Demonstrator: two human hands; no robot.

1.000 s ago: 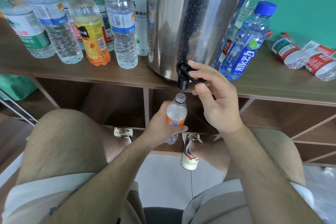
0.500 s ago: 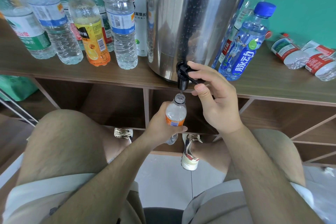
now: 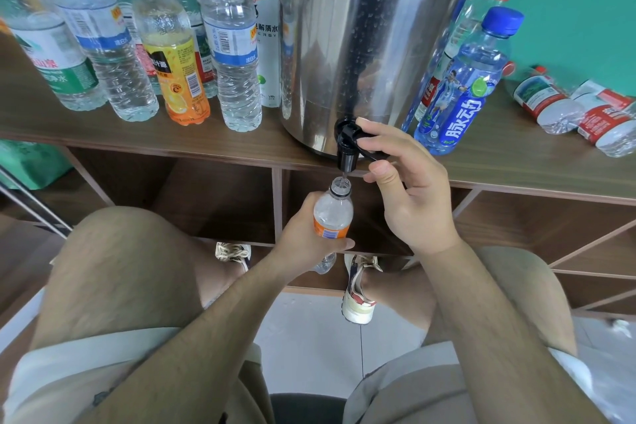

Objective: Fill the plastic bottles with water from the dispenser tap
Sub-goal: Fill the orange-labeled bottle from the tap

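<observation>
While the person's left hand wraps its curled fingers and thumb round the orange label of a small clear plastic bottle, it holds the bottle upright and uncapped, with its narrow mouth just beneath the spout of a black plastic tap. The right hand pinches the black tap lever, fingers curled over the top and thumb tucked below. The tap juts from the base of a tall stainless steel dispenser drum, which stands on a brown wooden shelf. This looks like the filling step itself, though the water level is hard to read from here. To do it well, the mouth should sit squarely under the spout and close to it, the bottle plumb, and the lever should be eased off as water nears the neck, since so small an opening would overflow quickly onto the tiled floor below. A row of capped bottles stands left of the drum, a blue-capped bottle stands right of it, and further right two red-labelled bottles lie on their sides.
</observation>
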